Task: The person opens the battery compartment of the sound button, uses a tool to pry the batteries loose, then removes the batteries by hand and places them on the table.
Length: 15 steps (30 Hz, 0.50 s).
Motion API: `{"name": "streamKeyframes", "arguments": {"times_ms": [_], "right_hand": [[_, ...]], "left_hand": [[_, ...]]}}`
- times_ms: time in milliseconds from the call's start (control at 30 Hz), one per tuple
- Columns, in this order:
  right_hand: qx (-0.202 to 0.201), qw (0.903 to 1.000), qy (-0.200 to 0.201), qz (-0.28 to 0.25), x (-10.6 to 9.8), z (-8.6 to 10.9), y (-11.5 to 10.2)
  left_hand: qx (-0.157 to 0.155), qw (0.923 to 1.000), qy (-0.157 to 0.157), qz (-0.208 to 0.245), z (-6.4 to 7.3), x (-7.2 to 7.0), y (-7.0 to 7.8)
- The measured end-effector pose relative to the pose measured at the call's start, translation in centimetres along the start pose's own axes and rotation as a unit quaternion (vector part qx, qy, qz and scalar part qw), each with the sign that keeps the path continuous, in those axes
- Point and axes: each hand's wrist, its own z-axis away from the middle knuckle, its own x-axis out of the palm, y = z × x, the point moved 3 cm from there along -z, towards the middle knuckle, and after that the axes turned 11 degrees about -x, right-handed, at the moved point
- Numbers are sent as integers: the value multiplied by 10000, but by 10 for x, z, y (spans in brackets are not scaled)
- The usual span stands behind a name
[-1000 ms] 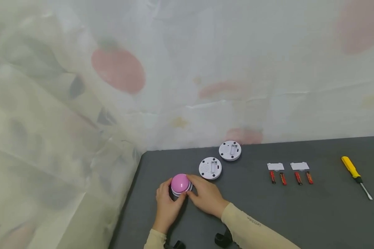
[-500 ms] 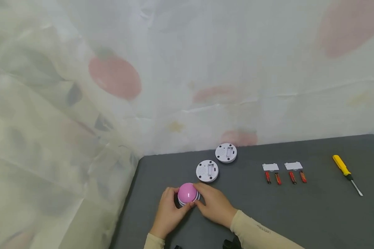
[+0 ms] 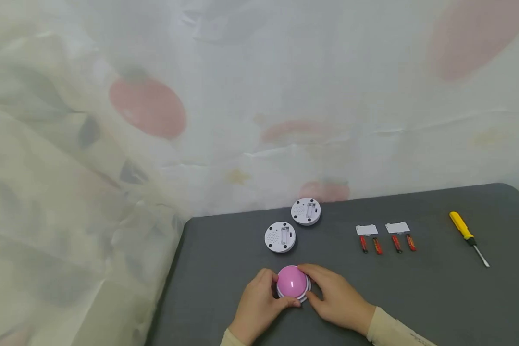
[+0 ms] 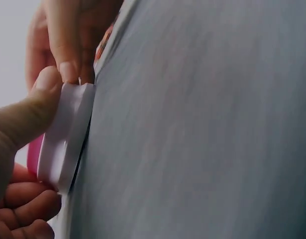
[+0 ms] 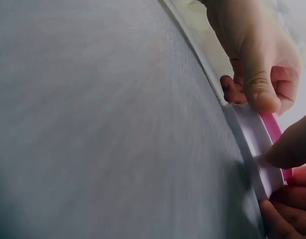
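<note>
A round push button [image 3: 291, 282] with a glossy pink dome and a white stepped base stands dome up at the front of the dark grey table [image 3: 225, 254]. My left hand [image 3: 256, 305] grips its left side, thumb at the near edge and fingers curled at the far left. From the right, my right hand [image 3: 341, 300] holds the other side between thumb and fingers. In both wrist views the white base [image 4: 65, 134] lies close against the tabletop. Beyond it, two white round units [image 3: 280, 237] [image 3: 306, 211] lie underside up, their battery slots uncovered.
Two white battery covers [image 3: 366, 230] [image 3: 397, 228] lie right of the middle, with several red batteries [image 3: 396, 244] just below them. A yellow-handled screwdriver [image 3: 469, 238] rests at the far right. Patterned pale sheeting [image 3: 225, 96] hangs behind and left of the table.
Both hands have brought the pink push button nearer the front and to the right, away from the two upturned units. The head view has shifted slightly as well.
</note>
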Motion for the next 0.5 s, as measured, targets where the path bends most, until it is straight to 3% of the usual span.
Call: {"name": "streamKeyframes", "arguments": {"times_ms": [100, 200, 400, 500], "right_hand": [[157, 9998, -3, 111, -13, 13, 4], [290, 9994, -9, 180, -25, 25, 8], [256, 9986, 152, 433, -46, 47, 14], [155, 9986, 256, 433, -56, 58, 17]], "left_hand": [[332, 9994, -4, 56, -2, 10, 14], [472, 9988, -120, 106, -5, 18, 27], [389, 9981, -473, 100, -13, 34, 53], [415, 9979, -500, 73, -15, 44, 65]]}}
